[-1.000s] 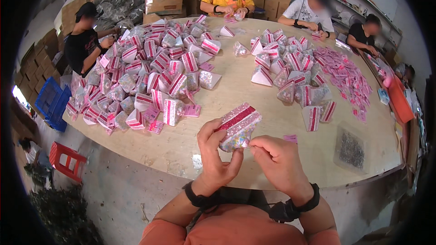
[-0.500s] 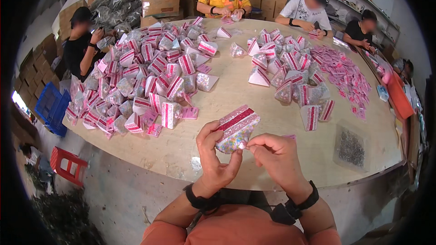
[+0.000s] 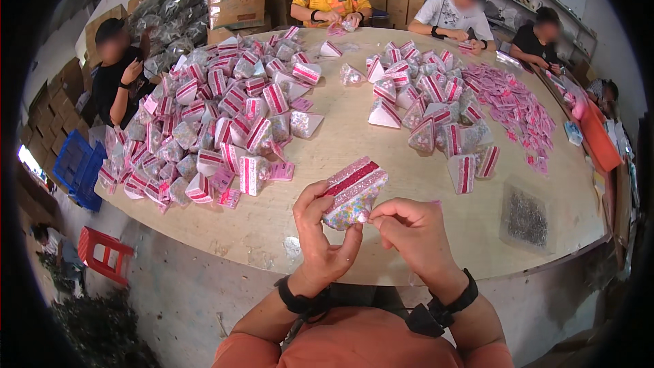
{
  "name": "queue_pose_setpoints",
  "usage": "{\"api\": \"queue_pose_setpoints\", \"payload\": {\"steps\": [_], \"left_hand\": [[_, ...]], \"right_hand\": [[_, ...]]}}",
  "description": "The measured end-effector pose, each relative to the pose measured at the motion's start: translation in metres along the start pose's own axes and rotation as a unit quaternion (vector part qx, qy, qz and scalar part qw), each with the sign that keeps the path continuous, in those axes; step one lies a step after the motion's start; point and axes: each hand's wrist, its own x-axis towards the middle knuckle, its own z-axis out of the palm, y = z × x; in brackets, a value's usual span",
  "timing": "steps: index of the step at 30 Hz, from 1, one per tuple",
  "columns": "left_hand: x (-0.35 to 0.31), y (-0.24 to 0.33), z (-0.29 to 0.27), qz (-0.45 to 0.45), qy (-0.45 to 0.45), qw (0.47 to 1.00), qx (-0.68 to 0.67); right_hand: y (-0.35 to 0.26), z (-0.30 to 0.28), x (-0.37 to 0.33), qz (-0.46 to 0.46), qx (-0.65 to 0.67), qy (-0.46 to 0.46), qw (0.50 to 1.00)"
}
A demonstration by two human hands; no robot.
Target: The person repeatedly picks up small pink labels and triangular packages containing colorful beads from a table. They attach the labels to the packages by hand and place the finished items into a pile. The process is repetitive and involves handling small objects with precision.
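Above the near edge of the table, my left hand (image 3: pixel 321 235) grips a cake-slice ornament (image 3: pixel 355 191) between fingers and thumb. The ornament is a wedge with glittery pink and deep red bands on one face and multicoloured sprinkles on another. At its lower corner is a small whitish-pink tip. My right hand (image 3: pixel 415 235) is closed in a pinch right at that tip, thumb against forefinger. Whatever is between those fingertips is too small to make out. A thin clear strand seems to hang below my right hand.
A big heap of cake-slice ornaments (image 3: pixel 238 105) covers the table's (image 3: pixel 354 126) left side, a smaller heap (image 3: pixel 436 88) the right. Pink cards (image 3: pixel 514 112) lie beyond it. A clear tray of small dark metal pieces (image 3: pixel 526 217) stands near right. Several co-workers sit around; a red stool (image 3: pixel 105 252) is left.
The whole view has shifted slightly. My hands keep almost the same hold on the ornament. At the far left, a co-worker's raised hand has come lower and their head has moved.
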Motion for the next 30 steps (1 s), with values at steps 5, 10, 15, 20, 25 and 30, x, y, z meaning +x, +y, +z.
{"api": "queue_pose_setpoints", "payload": {"steps": [5,10,15,20,25,30], "left_hand": [[0.0,-0.001,0.0,0.018,-0.002,1.0,0.012],[0.001,0.001,0.0,0.036,-0.016,0.998,0.056],[0.0,-0.002,0.0,0.052,-0.016,0.996,0.076],[0.001,-0.002,0.001,0.064,-0.031,0.994,0.077],[-0.002,-0.002,0.005,0.041,-0.043,0.997,0.043],[-0.004,-0.004,0.003,-0.12,-0.081,0.989,-0.025]], "right_hand": [[0.003,-0.001,0.0,-0.009,-0.007,0.005,1.0],[0.008,-0.002,-0.001,-0.014,-0.033,0.015,0.999],[0.012,-0.001,0.0,-0.041,-0.07,0.023,0.996],[0.011,0.001,-0.001,-0.013,-0.06,0.034,0.998],[0.014,-0.002,0.004,0.068,0.061,-0.023,0.996],[0.038,-0.008,0.014,0.026,0.121,-0.058,0.991]]}}
